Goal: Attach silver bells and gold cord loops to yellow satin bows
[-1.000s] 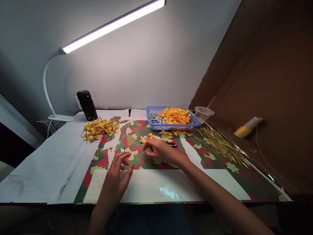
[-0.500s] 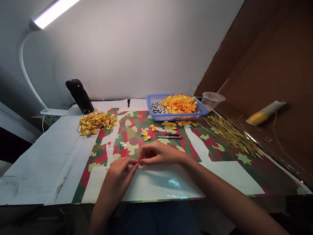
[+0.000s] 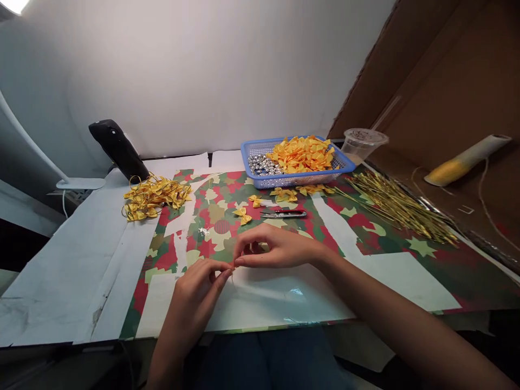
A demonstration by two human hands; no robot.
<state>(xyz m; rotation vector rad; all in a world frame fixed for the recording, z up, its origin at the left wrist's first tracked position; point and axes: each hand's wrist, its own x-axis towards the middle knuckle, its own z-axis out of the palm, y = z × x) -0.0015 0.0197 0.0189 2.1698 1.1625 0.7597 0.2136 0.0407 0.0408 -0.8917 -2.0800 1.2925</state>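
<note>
Near the front of the table my left hand [image 3: 199, 290] and my right hand [image 3: 276, 248] meet, fingertips almost touching. Thumb and forefinger of each are pinched together. A thin thread [image 3: 232, 277] hangs just below the pinch; the fingers hide the rest of it. Beyond my hands lie two loose yellow ribbon bows [image 3: 242, 216] and small thread snips [image 3: 283, 214] with a dark red and silver body. More yellow bows [image 3: 284, 194] are lined up in front of the blue basket [image 3: 300, 180].
The basket holds yellow bows and silver beads [image 3: 264, 166]. Gold wire ties [image 3: 400, 208] lie at right, near a plastic cup [image 3: 361, 146] and a thread spool [image 3: 463, 162]. Finished-looking bows with gold loops [image 3: 154, 197] are heaped at left, by a black device [image 3: 119, 149] and a lamp base [image 3: 81, 183].
The camera view has shifted. My hands stay together at the same spot over the white sheet, and the thread end now shows beneath the fingertips.
</note>
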